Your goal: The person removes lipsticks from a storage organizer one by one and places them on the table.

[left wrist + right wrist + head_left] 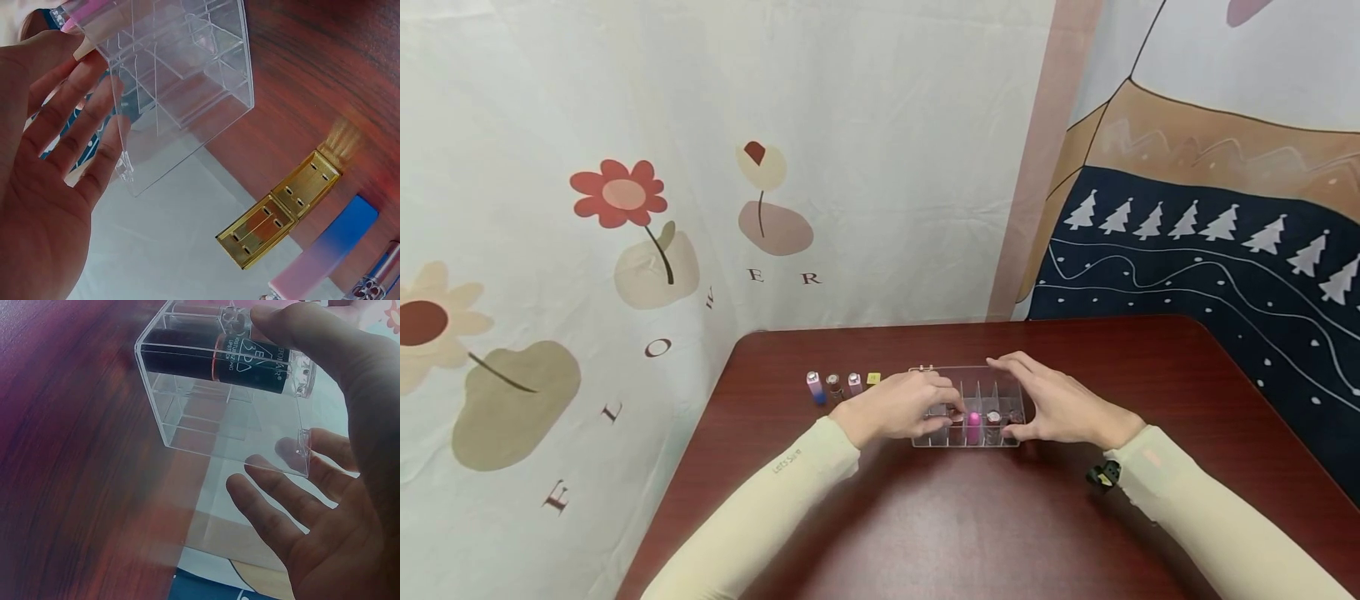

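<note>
A clear divided organizer box (967, 447) stands on the table between the two hands. My left hand (913, 406) reaches over its left part, thumb and index finger pinching a dark brown lipstick (957, 431) in a front compartment. A bright pink lipstick (973, 428) and a silver-topped tube (993, 423) stand to the right of it. My right hand (1063, 402) holds the box's right end, thumb at the front and fingers at the back. Below that thumb, a black lipstick (250, 362) with white lettering sits in the end compartment.
Left of the box stand several cosmetic tubes in a row: a gold square-sided one (281, 209), a pink-to-blue one (328, 250), a dark one (834, 384) and another pink-and-blue one (816, 388). The reddish-brown table (955, 533) meets a printed curtain (880, 208) behind.
</note>
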`<control>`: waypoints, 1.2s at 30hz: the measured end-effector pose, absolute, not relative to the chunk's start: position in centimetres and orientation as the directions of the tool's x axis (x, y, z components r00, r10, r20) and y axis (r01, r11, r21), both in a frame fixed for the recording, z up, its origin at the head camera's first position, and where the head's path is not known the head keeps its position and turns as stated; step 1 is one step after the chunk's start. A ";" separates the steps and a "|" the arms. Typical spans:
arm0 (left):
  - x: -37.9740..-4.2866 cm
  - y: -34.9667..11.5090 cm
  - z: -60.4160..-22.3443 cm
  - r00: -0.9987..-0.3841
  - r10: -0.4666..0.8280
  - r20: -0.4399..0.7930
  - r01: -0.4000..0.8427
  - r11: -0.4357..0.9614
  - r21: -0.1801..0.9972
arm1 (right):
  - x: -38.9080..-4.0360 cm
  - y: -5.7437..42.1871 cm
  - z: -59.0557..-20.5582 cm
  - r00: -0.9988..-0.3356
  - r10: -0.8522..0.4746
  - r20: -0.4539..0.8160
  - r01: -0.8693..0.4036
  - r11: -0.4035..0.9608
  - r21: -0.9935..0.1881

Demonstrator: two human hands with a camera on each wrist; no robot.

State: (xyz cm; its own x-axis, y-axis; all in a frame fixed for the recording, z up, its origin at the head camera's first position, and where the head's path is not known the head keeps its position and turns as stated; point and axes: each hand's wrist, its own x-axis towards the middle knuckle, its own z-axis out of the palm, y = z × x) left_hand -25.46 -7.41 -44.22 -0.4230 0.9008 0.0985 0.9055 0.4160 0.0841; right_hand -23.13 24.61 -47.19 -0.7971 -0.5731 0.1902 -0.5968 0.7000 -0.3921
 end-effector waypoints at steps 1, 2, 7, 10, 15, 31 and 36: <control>-25.4 -7.4 -44.3 -0.424 0.900 0.103 0.905 0.417 0.085 | -23.1 24.6 -47.2 -0.798 -0.573 0.190 -0.596 0.701 -0.392; -25.4 -7.4 -44.3 -0.425 0.899 0.109 0.905 0.417 0.087 | -23.1 24.6 -47.2 -0.797 -0.573 0.189 -0.597 0.700 -0.392; -25.3 -7.5 -44.5 -0.425 0.895 0.136 0.904 0.414 0.103 | -23.0 24.6 -47.1 -0.797 -0.573 0.188 -0.596 0.699 -0.396; -25.2 -7.6 -44.6 -0.431 0.890 0.150 0.902 0.417 0.115 | -23.0 24.6 -47.2 -0.796 -0.575 0.190 -0.598 0.696 -0.398; -24.8 -7.7 -44.7 -0.451 0.875 0.177 0.892 0.435 0.121 | -23.1 24.6 -47.1 -0.794 -0.576 0.196 -0.601 0.695 -0.394; -24.4 -8.0 -44.7 -0.450 0.857 0.250 0.893 0.439 0.100 | -23.1 24.6 -47.1 -0.795 -0.574 0.195 -0.599 0.694 -0.399; -24.1 -8.2 -44.4 -0.457 0.834 0.308 0.887 0.451 0.095 | -23.0 24.6 -47.1 -0.792 -0.576 0.201 -0.603 0.692 -0.397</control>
State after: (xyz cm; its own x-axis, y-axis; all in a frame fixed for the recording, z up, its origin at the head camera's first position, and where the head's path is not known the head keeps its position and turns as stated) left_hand -24.08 -8.17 -44.38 -0.4573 0.8342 0.3080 0.8873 0.4513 0.0949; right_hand -23.03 24.65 -47.05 -0.7924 -0.5758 0.2013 -0.6033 0.6915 -0.3973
